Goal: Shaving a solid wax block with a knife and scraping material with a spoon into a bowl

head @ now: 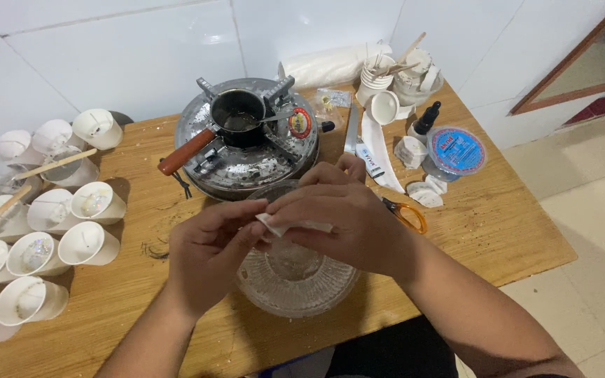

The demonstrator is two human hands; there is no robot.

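A wooden table (498, 231) carries a stove (257, 157), white cups (89, 241), a glass bowl (292, 280) and scissors (407, 213).

This looks like a small home workshop for craft work, set up in a tiled room. A wooden desk (498, 231) stands against white wall tiles (141, 49), with pale floor tiles (589, 231) on the right. At the far middle a small pot (236, 115) sits on a metal stove (257, 150). Rows of white cups (43, 238) lie on the left. Scissors (407, 213), a dropper bottle (425, 119) and a lidded tub (456, 150) lie on the right.
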